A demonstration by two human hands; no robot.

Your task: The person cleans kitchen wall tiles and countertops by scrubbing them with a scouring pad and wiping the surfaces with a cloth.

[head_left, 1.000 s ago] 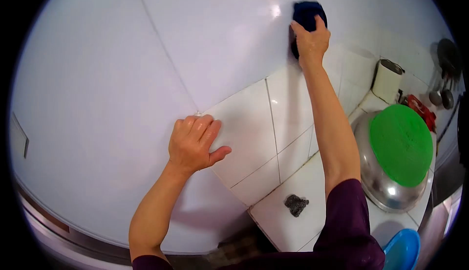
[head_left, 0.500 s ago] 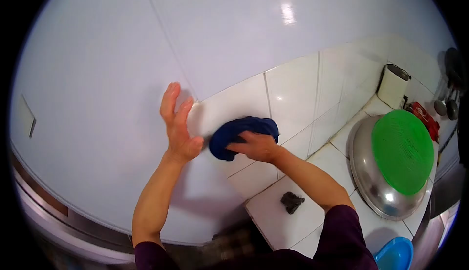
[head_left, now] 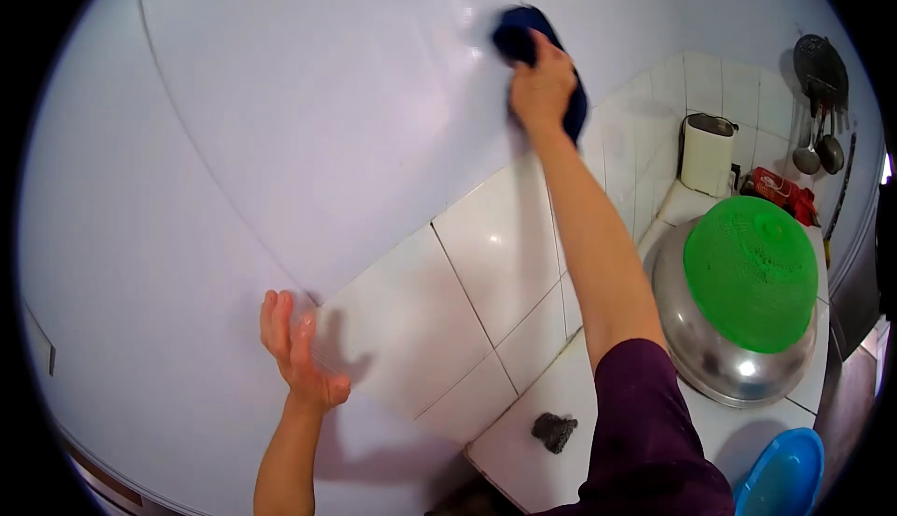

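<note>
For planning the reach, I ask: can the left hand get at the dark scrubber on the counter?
Probably yes: the left hand looks empty, the scrubber lies uncovered, and nothing visible stands between them.

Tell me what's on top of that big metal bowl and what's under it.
A green mesh basket sits upside down on the metal bowl, hiding its top. The bowl rests rim-down on the white tiled counter; anything beneath it is covered.
</note>
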